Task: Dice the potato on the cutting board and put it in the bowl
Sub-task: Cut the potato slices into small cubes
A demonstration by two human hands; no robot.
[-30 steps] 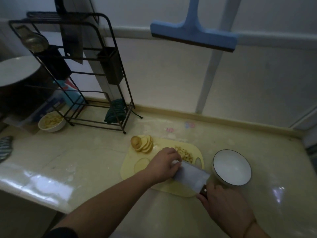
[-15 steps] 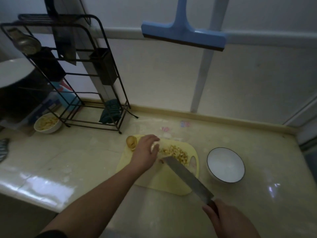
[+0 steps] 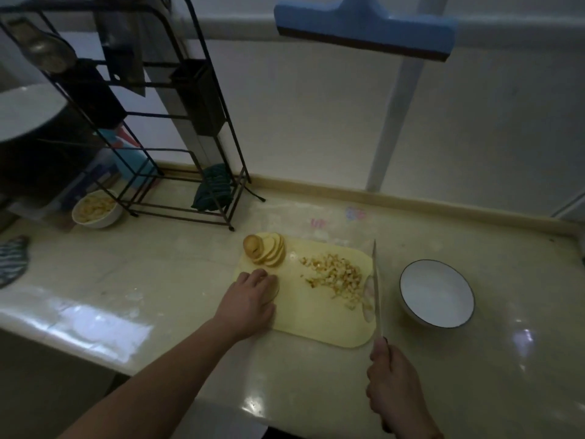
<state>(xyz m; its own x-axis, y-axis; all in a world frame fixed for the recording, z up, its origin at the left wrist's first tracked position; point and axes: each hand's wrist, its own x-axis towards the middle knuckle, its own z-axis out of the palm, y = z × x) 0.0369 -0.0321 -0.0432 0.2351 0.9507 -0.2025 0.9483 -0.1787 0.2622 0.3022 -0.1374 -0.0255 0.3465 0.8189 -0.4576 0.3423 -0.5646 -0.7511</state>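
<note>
Right hand [image 3: 394,388], nearest at five o'clock, grips the cleaver [image 3: 376,289] handle, blade held edge-on along the cutting board [image 3: 316,324]'s three o'clock side, probably parking it clear of the cutting area. Left hand [image 3: 250,299] lies over a potato slice [image 3: 274,288] at nine o'clock, likely positioning it; its fingertips are hidden. Beyond, diced potato [image 3: 337,277] sits mid-board, sliced potato [image 3: 266,252] at eleven, the white bowl [image 3: 437,293] unfilled at three.

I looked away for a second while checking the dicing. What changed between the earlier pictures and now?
The left hand left the spot by the blade, reached toward the slices, and now presses a single slice flat on the board. The right hand swung the knife away to the board's right edge, edge-on. The diced pile and empty bowl stayed put.
</note>
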